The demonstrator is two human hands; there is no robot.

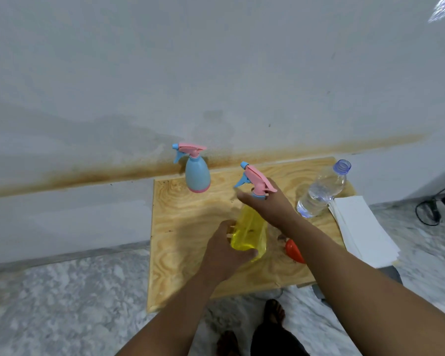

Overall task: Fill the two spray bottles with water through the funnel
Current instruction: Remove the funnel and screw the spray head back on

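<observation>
While the left hand [225, 249] grips the body of the yellow spray bottle [248, 233] near the middle of the wooden surface [180, 227], the right hand [269, 205] curls round its pink trigger head [256, 179]. The blue spray bottle [197, 173] stands upright at the far edge, the uncapped water bottle [321, 191] far right, and the red funnel [294, 251] lies just right of the yellow bottle, beside white paper sheets [362, 229].

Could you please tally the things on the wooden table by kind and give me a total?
Spray bottles: 2, a blue one and a yellow one
Water bottles: 1, clear with no cap
Funnels: 1, red, partly hidden behind the right arm
Stacks of white paper: 1
Total: 5
</observation>
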